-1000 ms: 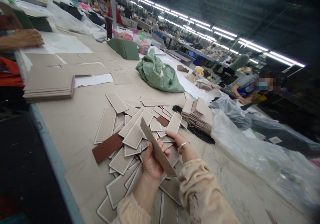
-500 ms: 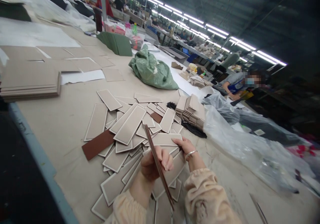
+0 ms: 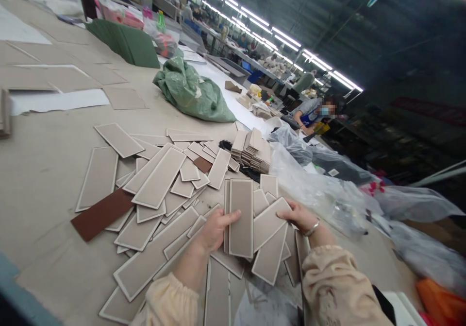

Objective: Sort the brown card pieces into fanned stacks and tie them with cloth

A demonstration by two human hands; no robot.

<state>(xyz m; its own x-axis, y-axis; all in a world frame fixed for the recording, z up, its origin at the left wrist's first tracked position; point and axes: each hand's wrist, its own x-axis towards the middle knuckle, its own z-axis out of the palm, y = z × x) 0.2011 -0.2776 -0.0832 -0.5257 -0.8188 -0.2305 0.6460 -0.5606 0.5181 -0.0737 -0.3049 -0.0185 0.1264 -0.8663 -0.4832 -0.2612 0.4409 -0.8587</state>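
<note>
Hands at a worktable [image 3: 47, 170] among loose beige panels [image 3: 158, 178]. The left hand [image 3: 214, 229], right of lower centre in the frame, is closed on a small upright bundle of panels [image 3: 241, 231]; its thumb lies flat across the front face, while the other fingers are largely hidden behind. The right hand [image 3: 300, 217], farther right and wearing a metal bracelet [image 3: 312, 228], has its thumb and forefinger nearly together at the right end of a pale-bordered panel [image 3: 267, 226], which slants down toward the bundle; whether that panel is lifted clear of those below cannot be told. The loose panels overlap at many angles from the left of the frame to the lower centre, most showing pale borders. A reddish-brown panel [image 3: 102, 214] lies at the left edge of the spread, and a smaller reddish-brown piece [image 3: 202, 164] shows near its top. Right of the frame's centre, above the hands, stands a neat stack of panels [image 3: 260, 158], with clear plastic sheeting [image 3: 309, 195] to its right. A crumpled green sack [image 3: 192, 93] occupies the upper centre; fanned green sheets [image 3: 124, 42] stand at upper left.
</note>
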